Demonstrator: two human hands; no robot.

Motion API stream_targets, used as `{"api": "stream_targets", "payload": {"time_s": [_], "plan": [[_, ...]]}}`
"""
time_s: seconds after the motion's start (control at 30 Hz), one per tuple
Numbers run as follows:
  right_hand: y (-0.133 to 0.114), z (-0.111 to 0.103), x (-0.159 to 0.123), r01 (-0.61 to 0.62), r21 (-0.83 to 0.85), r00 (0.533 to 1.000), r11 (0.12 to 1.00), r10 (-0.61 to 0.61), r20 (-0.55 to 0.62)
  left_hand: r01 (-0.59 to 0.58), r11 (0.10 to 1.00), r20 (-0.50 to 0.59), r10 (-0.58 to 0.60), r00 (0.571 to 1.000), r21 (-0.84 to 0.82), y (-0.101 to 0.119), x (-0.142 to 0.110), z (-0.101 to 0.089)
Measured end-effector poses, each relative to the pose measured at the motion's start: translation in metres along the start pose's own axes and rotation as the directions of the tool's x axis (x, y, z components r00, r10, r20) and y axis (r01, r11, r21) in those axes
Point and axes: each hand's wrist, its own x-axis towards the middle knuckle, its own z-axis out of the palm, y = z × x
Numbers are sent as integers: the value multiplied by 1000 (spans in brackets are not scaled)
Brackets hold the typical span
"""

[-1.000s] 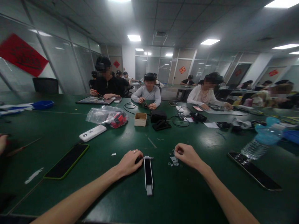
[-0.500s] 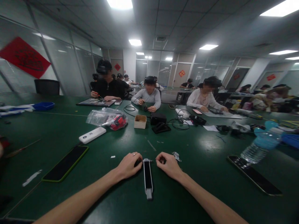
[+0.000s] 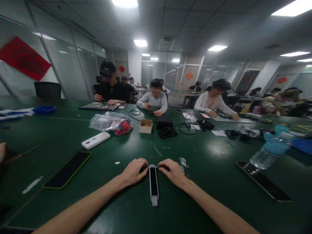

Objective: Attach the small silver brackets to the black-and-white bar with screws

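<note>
A narrow black and silver strip-shaped part (image 3: 153, 183) lies on the green table (image 3: 195, 201), its long side pointing toward me. My left hand (image 3: 133, 171) rests at the left of its far end, fingers curled and closed on that end. My right hand (image 3: 173, 172) is curled at the right of the same end, pinching something small that I cannot make out. Small silver metal pieces (image 3: 182, 162) lie just right of my right hand.
A phone with a green edge (image 3: 68, 169) lies left, a white power bank (image 3: 95, 140) beyond it. Another phone (image 3: 263, 181) and a tipped water bottle (image 3: 266, 150) are right. A plastic bag (image 3: 110, 122), a cardboard box (image 3: 145, 126) and cables sit mid-table. Several people work at the far side.
My right hand has moved left from the small silver pieces to the far end of the strip part, and now sits close to my left hand. The left hand has stayed put.
</note>
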Motion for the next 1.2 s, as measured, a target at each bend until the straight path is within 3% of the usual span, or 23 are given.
{"api": "stream_targets", "payload": {"time_s": [0.53, 1.2], "plan": [[-5, -6, -1, -64, 9, 996, 998, 63, 60, -56, 998, 6, 56, 998, -17, -2, 2, 1], [-4, -2, -2, 51, 8, 997, 999, -52, 50, -91, 995, -1, 91, 996, 28, -2, 1, 2]]}}
